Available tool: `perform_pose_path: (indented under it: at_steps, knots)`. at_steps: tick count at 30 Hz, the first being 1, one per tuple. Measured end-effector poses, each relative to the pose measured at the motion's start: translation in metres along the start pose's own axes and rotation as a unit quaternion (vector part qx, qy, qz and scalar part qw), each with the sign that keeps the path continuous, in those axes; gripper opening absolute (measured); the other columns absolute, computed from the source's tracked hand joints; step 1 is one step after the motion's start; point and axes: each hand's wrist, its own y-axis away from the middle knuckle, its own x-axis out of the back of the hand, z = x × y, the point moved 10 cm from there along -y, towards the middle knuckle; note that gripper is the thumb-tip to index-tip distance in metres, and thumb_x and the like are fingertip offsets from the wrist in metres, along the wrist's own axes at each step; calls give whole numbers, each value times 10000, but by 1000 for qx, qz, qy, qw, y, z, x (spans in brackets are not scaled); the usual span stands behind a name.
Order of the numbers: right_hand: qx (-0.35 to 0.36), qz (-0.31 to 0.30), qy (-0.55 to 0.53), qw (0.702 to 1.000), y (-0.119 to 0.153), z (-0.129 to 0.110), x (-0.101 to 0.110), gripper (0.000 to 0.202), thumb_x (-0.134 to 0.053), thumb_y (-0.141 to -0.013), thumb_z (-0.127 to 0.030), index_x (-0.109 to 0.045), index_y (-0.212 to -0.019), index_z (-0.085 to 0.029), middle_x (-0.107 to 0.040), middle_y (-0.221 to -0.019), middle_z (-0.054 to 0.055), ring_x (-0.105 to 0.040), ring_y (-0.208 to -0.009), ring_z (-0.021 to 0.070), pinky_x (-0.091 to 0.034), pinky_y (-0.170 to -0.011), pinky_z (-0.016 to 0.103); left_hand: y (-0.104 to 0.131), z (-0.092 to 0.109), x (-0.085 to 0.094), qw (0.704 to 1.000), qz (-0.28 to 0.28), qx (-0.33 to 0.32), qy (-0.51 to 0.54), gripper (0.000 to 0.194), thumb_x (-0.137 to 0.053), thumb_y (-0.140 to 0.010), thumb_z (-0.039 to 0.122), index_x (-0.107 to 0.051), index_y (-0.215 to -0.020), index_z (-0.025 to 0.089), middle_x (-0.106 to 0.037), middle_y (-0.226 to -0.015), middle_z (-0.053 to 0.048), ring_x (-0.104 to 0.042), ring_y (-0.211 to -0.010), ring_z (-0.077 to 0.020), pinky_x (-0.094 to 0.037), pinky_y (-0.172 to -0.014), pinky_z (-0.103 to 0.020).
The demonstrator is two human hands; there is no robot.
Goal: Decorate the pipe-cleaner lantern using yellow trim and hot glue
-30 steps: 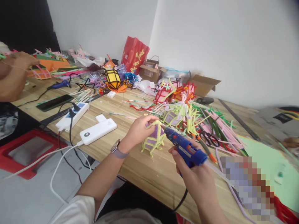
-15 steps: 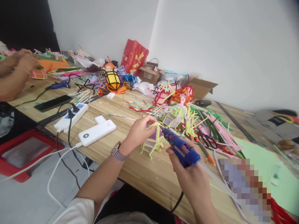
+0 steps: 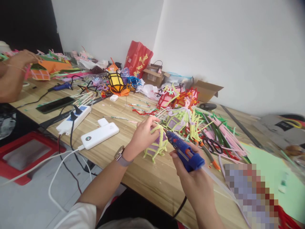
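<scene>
The right hand (image 3: 199,183) is wrapped around the grip of a blue hot-glue gun (image 3: 184,154), its nozzle aimed at the top corner of a small purple lantern framed in yellow-green pipe cleaner (image 3: 156,148); whether the tip touches the fuzz or stops just beside it is too fine to tell. The left hand (image 3: 143,135) appears to pinch the lantern's top edge between thumb and fingertips, the hold narrow and partly hidden. The likeliest trouble is a burn, since those fingertips sit near the nozzle and a small slip of either hand could bring skin against hot metal or glue. Too much glue might string or blob over the fuzzy frame, and a loose pinch could let the corner shift while the glue is soft. The lantern lies just beyond and to the right of the left hand, to the left of the gun's tip, above or on the wooden table (image 3: 139,170). Farther out, a similar purple and yellow-green lantern (image 3: 175,123) and black-handled scissors (image 3: 213,144) crowd the right, where the gun could snag.
</scene>
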Motion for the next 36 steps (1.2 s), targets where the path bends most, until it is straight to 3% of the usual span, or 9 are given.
perform_pose_path:
  at_steps: [16,24,36]
  knots:
    - [79,15,73,994,0,-15,-3,311,-560,-802,-397,-539,-1058,-220,-673,-899,71,-650,-754,230,-482,-587,299,1,-4,-2,1000,0,6,-6,354,-610,-768,276,-512,-1105,228,-651,-809,29,-613,-817,-166,-445,-769,-290]
    - [29,15,100,994,5,-19,-10,314,-507,-819,-363,-554,-1100,-232,-699,-911,64,-667,-701,218,-480,-592,298,1,-8,-4,1000,-4,6,7,385,-623,-773,310,-508,-1132,231,-639,-824,29,-612,-815,-161,-449,-773,-289]
    - [145,4,146,979,7,-14,-20,377,-541,-812,-333,-496,-1163,-202,-713,-922,76,-688,-725,222,-490,-546,276,2,-7,5,999,-3,16,36,183,-597,-792,266,-612,-958,189,-686,-899,-21,-643,-866,-170,-505,-769,-284]
